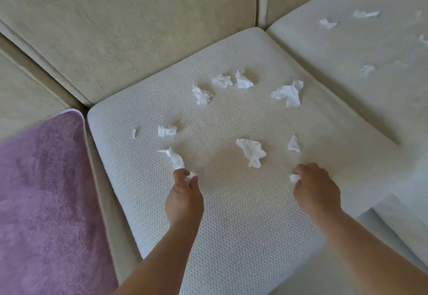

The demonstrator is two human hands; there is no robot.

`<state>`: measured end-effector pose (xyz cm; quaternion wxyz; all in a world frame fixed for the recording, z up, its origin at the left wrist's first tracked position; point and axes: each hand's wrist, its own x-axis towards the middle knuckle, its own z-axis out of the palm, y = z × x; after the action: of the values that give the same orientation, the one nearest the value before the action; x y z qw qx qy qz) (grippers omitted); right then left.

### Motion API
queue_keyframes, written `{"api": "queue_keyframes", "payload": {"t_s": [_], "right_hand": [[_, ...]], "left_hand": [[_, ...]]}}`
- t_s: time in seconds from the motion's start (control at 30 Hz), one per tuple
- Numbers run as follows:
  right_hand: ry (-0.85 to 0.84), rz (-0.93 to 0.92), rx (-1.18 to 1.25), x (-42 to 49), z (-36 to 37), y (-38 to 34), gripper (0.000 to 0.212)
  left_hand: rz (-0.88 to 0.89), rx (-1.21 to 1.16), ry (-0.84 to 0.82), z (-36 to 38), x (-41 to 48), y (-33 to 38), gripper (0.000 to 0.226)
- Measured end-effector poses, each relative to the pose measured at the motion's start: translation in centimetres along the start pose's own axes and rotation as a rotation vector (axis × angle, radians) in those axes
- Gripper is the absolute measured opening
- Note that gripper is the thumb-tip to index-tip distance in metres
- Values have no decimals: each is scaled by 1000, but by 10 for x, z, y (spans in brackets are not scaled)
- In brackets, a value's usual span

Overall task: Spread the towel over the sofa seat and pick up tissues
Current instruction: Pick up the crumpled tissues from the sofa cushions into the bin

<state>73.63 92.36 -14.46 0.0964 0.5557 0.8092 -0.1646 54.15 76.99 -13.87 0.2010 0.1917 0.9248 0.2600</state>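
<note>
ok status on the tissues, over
Left hand pinching long tissue, right hand gripping small tissue. Loose tissues across middle cushion. Purple towel on left seat, nothing in the way.

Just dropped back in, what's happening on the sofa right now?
A person is tidying the middle cushion. The right hand grips a small tissue wad. The left hand appears to pinch the near end of a twisted tissue. Several loose tissues lie scattered on this cushion, with more on the right cushion. The purple towel lies on the left seat.
</note>
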Motion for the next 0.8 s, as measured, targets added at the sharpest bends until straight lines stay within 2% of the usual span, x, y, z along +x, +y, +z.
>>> {"api": "queue_keyframes", "payload": {"t_s": [0.07,0.17,0.27,0.33,0.4,0.43,0.5,0.6,0.63,0.7,0.77,0.8], "right_hand": [[14,-61,124,11,-8,-23,18],[82,-173,206,28,-14,-67,21],[67,-181,144,48,-10,-95,34],[-91,-165,57,60,-1,-102,47],[-203,-200,-12,62,9,-101,41],[-187,-232,1,61,13,-99,31],[-20,-279,143,58,15,-92,15],[210,-219,338,64,11,-75,19],[216,-198,352,67,6,-69,19],[68,-214,296,73,0,-58,27],[-98,-366,160,79,4,-51,45],[-121,-503,123,80,7,-49,44]], "left_hand": [[-42,66,-103,0,9,-5,34],[-29,255,-225,-3,21,-9,28],[46,288,-188,-8,24,-6,38],[128,266,-139,-8,27,-6,42],[209,173,-83,-6,29,-10,38],[209,107,-38,-6,32,-10,33],[98,13,46,-10,38,-6,18],[-157,-8,45,-15,53,1,53],[-217,52,-4,-13,57,3,54],[-313,142,-92,-6,64,9,39],[-371,106,-73,5,66,24,31],[-380,71,-49,12,64,37,30]]}}
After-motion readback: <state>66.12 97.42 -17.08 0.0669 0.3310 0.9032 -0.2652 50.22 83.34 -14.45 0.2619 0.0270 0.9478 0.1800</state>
